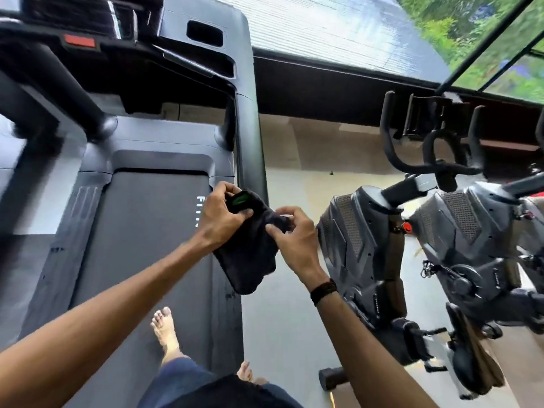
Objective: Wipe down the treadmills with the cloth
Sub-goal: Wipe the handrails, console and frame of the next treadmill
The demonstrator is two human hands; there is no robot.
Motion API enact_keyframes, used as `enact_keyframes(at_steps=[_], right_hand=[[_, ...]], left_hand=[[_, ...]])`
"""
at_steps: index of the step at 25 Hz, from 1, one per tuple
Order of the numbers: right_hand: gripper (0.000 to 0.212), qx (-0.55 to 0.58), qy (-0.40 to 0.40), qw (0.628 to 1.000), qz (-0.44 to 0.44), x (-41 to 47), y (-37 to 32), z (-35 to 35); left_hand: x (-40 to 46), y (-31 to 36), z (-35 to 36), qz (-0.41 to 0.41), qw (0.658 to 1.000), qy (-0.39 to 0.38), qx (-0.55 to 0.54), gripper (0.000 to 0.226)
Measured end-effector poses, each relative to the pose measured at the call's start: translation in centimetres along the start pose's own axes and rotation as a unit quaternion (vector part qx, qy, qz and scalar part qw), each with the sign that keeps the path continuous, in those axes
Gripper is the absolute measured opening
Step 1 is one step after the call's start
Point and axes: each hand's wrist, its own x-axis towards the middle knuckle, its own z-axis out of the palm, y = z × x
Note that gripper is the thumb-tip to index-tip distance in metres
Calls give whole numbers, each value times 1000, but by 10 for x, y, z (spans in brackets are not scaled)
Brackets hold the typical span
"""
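Here: dark cloth (250,257), held in the air above the treadmill (141,231) belt's right edge; left hand (219,219) grips its upper fold, right hand (294,240) pinches it alongside. Exercise bikes (368,260) to the right.

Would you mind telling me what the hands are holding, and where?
Both hold the dark cloth by its bunched top: left hand and right hand.
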Motion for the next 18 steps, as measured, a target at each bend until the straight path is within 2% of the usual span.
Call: enact_keyframes(at_steps=[3,6,9,12,18], right_hand=[[28,22,-85,992,-88,-12,-27,-22],[22,-2,-156,983,-98,-10,-45,-36],[20,-26,-209,970,-121,-15,-59,-29],[21,-66,-253,956,-130,-24,-63,-18],[13,-118,-288,944,-111,-30,-53,-9]], left_hand=[[-14,17,-27,5,997,-46,-65,38],[-26,15,-56,-1,996,-74,-48,22],[-33,4,-65,-1,999,-16,-44,46],[-38,-10,-63,23,998,54,23,71],[-44,-29,-46,-18,999,34,20,67]])
